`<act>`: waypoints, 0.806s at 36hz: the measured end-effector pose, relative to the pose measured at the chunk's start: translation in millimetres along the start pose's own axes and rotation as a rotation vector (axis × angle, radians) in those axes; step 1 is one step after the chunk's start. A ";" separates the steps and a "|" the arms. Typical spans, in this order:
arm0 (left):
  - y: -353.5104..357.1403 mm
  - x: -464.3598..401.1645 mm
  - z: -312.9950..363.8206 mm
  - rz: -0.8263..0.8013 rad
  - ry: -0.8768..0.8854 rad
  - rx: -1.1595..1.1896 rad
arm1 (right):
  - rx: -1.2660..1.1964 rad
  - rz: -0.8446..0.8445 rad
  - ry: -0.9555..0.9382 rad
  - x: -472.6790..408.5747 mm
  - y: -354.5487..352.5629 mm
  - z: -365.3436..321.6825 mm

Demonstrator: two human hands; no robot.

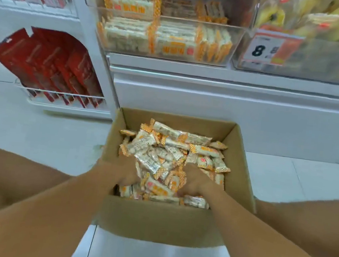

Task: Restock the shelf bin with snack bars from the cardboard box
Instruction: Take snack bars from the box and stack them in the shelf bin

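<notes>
Both hands dig into a box of snack bars below a shop shelf.

The left hand (124, 173) and right hand (195, 184) sit apart, fingers buried among the snack bars (167, 155); whether they grip any cannot be told. The bars are slim, glossy white wrappers with crimped orange ends, heaped loose in a plain brown cardboard box (160, 222) on the pale floor. Above, a clear plastic bin (234, 40) holds neat rows of the same bars.
</notes>
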State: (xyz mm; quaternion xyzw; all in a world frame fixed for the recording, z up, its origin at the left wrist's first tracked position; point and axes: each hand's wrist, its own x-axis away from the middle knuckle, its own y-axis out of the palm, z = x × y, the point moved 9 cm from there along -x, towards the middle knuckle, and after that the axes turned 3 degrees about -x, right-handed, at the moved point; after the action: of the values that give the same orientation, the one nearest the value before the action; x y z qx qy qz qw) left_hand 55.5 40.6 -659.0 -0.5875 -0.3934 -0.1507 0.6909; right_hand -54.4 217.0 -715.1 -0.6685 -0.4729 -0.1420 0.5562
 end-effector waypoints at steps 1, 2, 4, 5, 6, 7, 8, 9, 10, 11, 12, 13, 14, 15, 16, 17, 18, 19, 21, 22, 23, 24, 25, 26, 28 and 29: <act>19.3 0.4 2.4 -0.030 -0.020 0.112 | -0.002 0.014 -0.011 0.6 2.3 3.2; 34.9 2.1 6.8 -0.062 -0.038 0.201 | -0.027 0.008 -0.029 2.4 4.4 3.5; 51.0 0.1 14.2 -0.112 -0.046 0.292 | -0.123 -0.055 -0.065 4.6 10.8 3.5; 53.7 -1.9 17.3 -0.140 -0.040 0.306 | -0.161 -0.106 -0.067 5.3 16.8 4.4; 52.5 -5.4 18.7 -0.142 -0.032 0.336 | -0.185 -0.144 -0.069 6.5 22.1 5.1; 50.4 -9.2 19.6 -0.137 -0.031 0.363 | -0.195 -0.158 -0.072 6.4 26.7 5.7; 47.9 -12.0 20.0 -0.128 -0.036 0.371 | -0.190 -0.150 -0.080 5.1 30.3 6.0; 46.9 -14.5 21.3 -0.117 -0.038 0.378 | -0.175 -0.133 -0.095 2.8 33.9 5.4; 47.2 -16.3 23.2 -0.114 -0.037 0.393 | -0.151 -0.123 -0.114 0.0 37.7 3.2; 50.1 -18.1 25.3 -0.122 -0.041 0.422 | -0.126 -0.124 -0.126 -1.7 41.1 0.3; 54.3 -19.5 26.5 -0.136 -0.051 0.464 | -0.102 -0.124 -0.133 -3.7 43.2 -2.9; 57.9 -21.2 27.3 -0.153 -0.060 0.504 | -0.077 -0.124 -0.129 -5.7 44.5 -5.0; 59.3 -21.1 28.2 -0.167 -0.066 0.544 | -0.057 -0.128 -0.122 -7.4 45.1 -6.0; 59.8 -23.7 29.1 -0.167 -0.067 0.586 | -0.040 -0.136 -0.115 -8.2 45.4 -6.6; 58.7 -25.2 30.2 -0.163 -0.066 0.636 | -0.042 -0.147 -0.109 -8.4 44.6 -6.5; 56.9 -27.4 32.4 -0.158 -0.059 0.692 | -0.087 -0.166 -0.102 -6.6 42.5 -6.3; 54.0 -27.4 34.8 -0.158 -0.060 0.754 | -0.165 -0.191 -0.098 -5.6 39.6 -4.6; 51.0 -27.4 37.1 -0.156 -0.058 0.818 | -0.243 -0.213 -0.098 -3.2 34.8 -2.9; 44.4 -28.5 38.6 -0.136 -0.056 0.948 | -0.352 -0.246 -0.100 1.5 19.2 1.8; 40.1 -28.3 39.0 -0.128 -0.048 1.033 | -0.423 -0.269 -0.099 4.0 11.4 4.0; 36.5 -28.5 39.9 -0.128 -0.033 1.144 | -0.526 -0.288 -0.103 6.4 3.4 5.1; 33.3 -29.5 40.2 -0.134 -0.020 1.285 | -0.669 -0.294 -0.103 8.1 -5.5 5.8; 28.7 -30.5 40.7 -0.136 -0.006 1.447 | -0.832 -0.282 -0.096 9.7 -14.8 7.0; 22.8 -29.5 41.2 -0.131 0.015 1.598 | -1.001 -0.265 -0.085 10.5 -22.9 8.6; 9.5 -25.1 43.3 -0.115 0.053 1.757 | -1.256 -0.240 -0.083 10.8 -33.1 9.5; 4.3 -24.4 46.5 -0.121 0.077 1.793 | -1.311 -0.233 -0.092 11.2 -35.4 7.8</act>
State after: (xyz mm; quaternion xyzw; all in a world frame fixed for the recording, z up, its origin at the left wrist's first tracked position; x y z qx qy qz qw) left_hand 25.6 78.9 -679.6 0.1994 -0.3700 0.1573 0.8936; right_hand -79.3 226.9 -688.1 -0.8182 -0.3810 -0.4306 -0.0050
